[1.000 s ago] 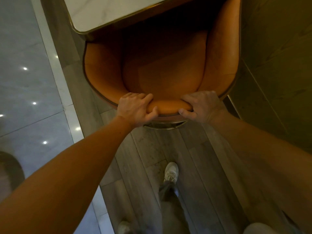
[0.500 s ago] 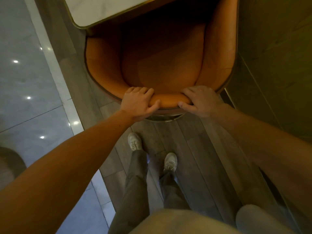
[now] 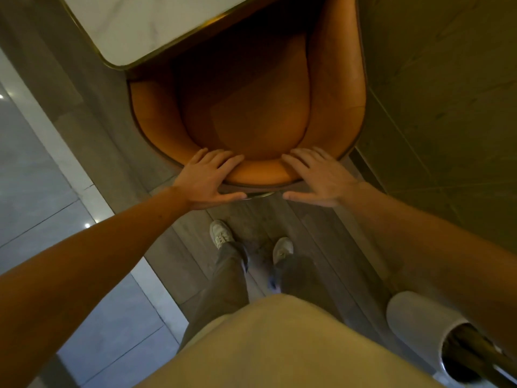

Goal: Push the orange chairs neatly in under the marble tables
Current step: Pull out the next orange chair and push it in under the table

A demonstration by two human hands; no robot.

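Note:
An orange tub chair (image 3: 251,113) stands right in front of me, its front tucked under the white marble table (image 3: 145,26) with a brass edge. My left hand (image 3: 208,177) lies on the left of the backrest's top rim, fingers straight and spread, thumb stretched out behind the rim. My right hand (image 3: 319,177) lies on the right of the rim in the same way, fingers flat, thumb out. Neither hand grips the rim. The chair's base is hidden below the seat.
A dark wall (image 3: 447,107) runs close along the chair's right side. Wood-look floor (image 3: 279,219) lies under my feet; glossy grey tiles (image 3: 33,177) spread to the left. A white cylindrical bin (image 3: 419,320) stands at the lower right.
Both hands have let go of the backrest rim: curled fingers are now straight and flat on it. My feet have stepped closer to the chair, which sits a little further under the table.

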